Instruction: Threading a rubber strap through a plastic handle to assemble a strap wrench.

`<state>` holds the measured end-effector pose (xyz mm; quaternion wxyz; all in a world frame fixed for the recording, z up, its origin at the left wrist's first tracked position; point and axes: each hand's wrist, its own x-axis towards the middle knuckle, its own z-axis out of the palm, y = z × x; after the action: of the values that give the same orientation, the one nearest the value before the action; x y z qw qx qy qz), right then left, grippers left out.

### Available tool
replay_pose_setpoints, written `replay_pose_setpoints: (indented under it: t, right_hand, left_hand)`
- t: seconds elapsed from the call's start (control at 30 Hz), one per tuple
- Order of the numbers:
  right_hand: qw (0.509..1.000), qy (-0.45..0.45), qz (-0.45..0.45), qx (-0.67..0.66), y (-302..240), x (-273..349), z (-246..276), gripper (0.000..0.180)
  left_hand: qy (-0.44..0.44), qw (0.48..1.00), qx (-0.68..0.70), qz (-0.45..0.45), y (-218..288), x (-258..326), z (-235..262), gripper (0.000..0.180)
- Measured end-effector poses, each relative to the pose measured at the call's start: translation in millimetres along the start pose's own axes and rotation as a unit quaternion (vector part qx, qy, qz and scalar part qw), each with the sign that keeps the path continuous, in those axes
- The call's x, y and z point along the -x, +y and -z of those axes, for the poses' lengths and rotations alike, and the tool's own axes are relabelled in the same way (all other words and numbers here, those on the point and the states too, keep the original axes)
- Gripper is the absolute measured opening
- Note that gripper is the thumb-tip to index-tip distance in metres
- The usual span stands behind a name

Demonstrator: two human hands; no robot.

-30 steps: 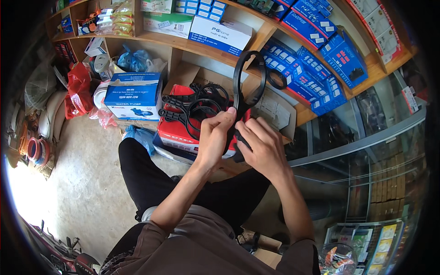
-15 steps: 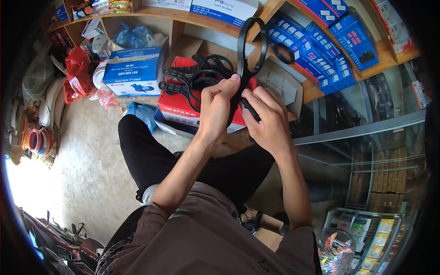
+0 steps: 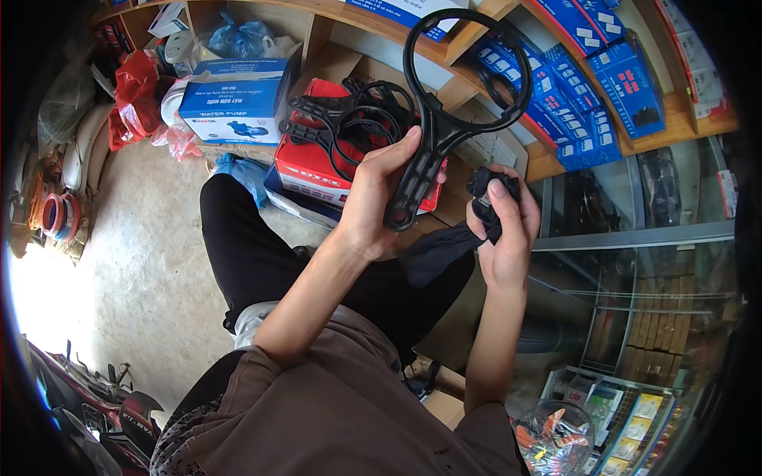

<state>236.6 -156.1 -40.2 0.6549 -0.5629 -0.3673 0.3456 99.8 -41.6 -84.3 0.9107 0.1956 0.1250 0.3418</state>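
Note:
My left hand grips the handle of a black plastic ring wrench, its big round loop pointing up toward the shelves. My right hand is closed on a bunched black cloth, whose loose end hangs down to the left beneath the wrench handle. The two hands are a short way apart in front of my black-trousered knees. Several more black ring wrenches lie stacked on a red box just behind my left hand.
A blue and white carton stands left of the red box, with red plastic bags beside it. Wooden shelves carry rows of blue boxes. A glass display cabinet is at the right. Concrete floor spreads at the left.
The hands have parted: my right hand drew back to the right with the cloth, and my left hand now holds the wrench alone, turned more upright.

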Motion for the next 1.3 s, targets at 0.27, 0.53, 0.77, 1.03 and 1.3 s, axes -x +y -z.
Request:
replay_pose_setpoints:
  t: [0.27,0.53,0.77,1.03,1.3]
  right_hand:
    - [0.993,-0.022,-0.056,-0.099,6,-3,-3,0.029]
    - [0.997,-0.056,-0.04,0.037,12,1,-18,0.043]
    - [0.992,-0.026,-0.008,0.125,10,6,-17,0.04]
    - [0.954,0.025,0.2,0.223,-2,11,10,0.015]
    - [0.94,0.152,0.248,0.179,-28,32,13,0.017]
  left_hand:
    - [0.019,1.0,0.008,-0.009,-6,3,8,0.037]
    - [-0.062,0.994,-0.068,-0.066,-9,9,7,0.026]
    - [-0.118,0.981,-0.152,-0.015,-3,12,8,0.016]
    - [-0.036,0.966,-0.243,-0.082,4,14,4,0.018]
    - [-0.132,0.988,-0.077,0.003,-1,18,-14,0.041]
